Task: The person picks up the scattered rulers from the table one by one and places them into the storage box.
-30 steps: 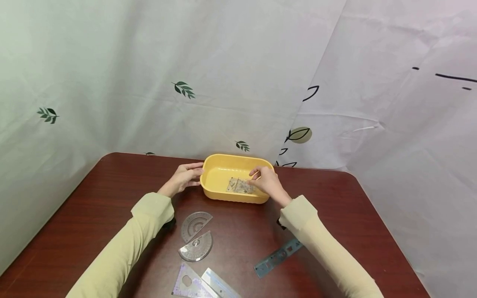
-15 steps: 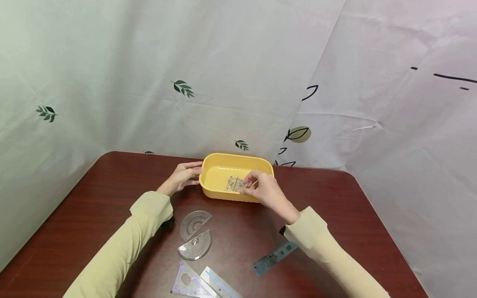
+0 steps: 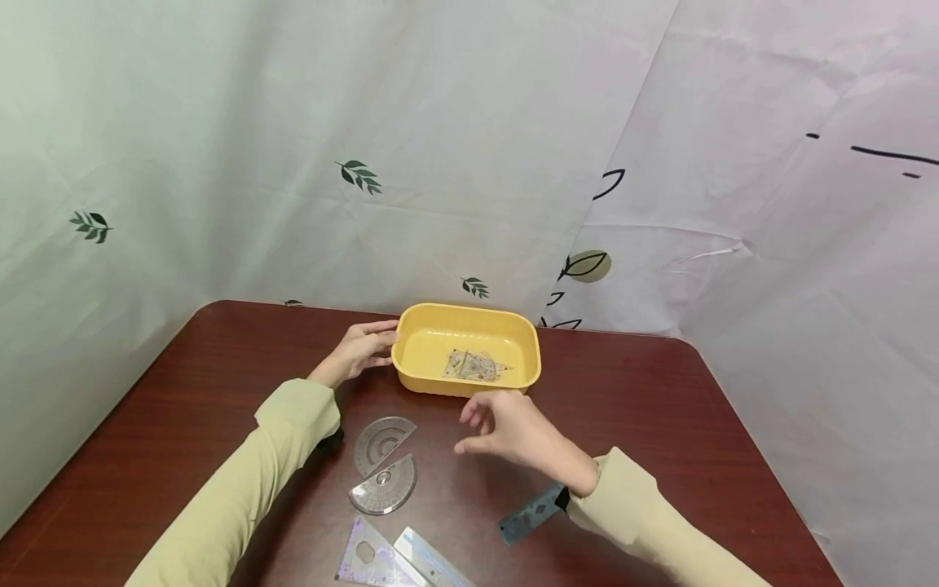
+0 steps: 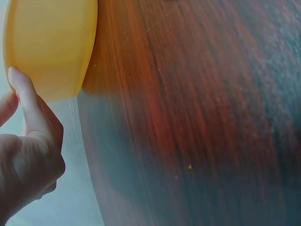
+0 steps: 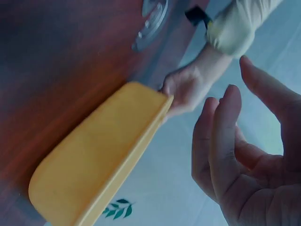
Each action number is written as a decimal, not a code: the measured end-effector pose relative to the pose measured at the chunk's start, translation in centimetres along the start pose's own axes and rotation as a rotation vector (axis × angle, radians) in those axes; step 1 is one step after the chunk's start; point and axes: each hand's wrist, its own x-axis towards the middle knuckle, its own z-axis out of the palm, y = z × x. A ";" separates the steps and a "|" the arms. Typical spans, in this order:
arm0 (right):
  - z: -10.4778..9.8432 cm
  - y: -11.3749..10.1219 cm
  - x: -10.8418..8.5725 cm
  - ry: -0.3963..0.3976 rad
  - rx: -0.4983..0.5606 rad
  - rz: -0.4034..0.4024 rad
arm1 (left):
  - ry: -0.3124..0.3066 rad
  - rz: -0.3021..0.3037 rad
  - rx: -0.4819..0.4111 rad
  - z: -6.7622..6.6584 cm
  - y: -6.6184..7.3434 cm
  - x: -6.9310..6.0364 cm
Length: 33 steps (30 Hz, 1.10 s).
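The yellow basket (image 3: 465, 383) stands at the back of the table, with transparent pieces (image 3: 473, 366) lying on its floor. My left hand (image 3: 355, 352) touches its left end; the left wrist view shows a fingertip of this hand (image 4: 33, 136) against the basket's wall (image 4: 51, 47). Just in front of the basket hovers my right hand (image 3: 513, 432), its fingers loosely bent and the thumb apart. The right wrist view shows nothing between the fingers of this hand (image 5: 249, 155), with the basket (image 5: 99, 146) beside it.
Two clear protractors (image 3: 384, 447) (image 3: 385, 485) lie left of centre. Nearer the front edge are a purple-tinted set square (image 3: 370, 558) and a clear ruler (image 3: 433, 561). A blue stencil ruler (image 3: 530, 515) lies partly under the right wrist. Behind the table hangs a pale cloth (image 3: 440, 163).
My right hand has moved out of the basket towards the front, and its thumb and fingers have parted. The pieces in the basket are now uncovered. My left hand stays at the basket's end.
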 end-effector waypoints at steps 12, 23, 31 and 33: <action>2.8 -1.5 -3.0 -0.123 0.001 -0.015 | -0.002 -0.002 -0.026 -0.2 0.0 -0.1; 5.2 -1.7 -5.6 -0.215 -0.141 -0.067 | -0.015 0.013 -0.039 -0.1 -0.1 -0.3; 6.7 -1.4 -6.8 -0.227 -0.187 -0.110 | -0.030 0.033 -0.028 -0.2 -0.2 -0.3; 6.9 -1.5 -7.0 -0.239 -0.181 -0.082 | -0.029 0.036 -0.020 -0.2 -0.2 -0.3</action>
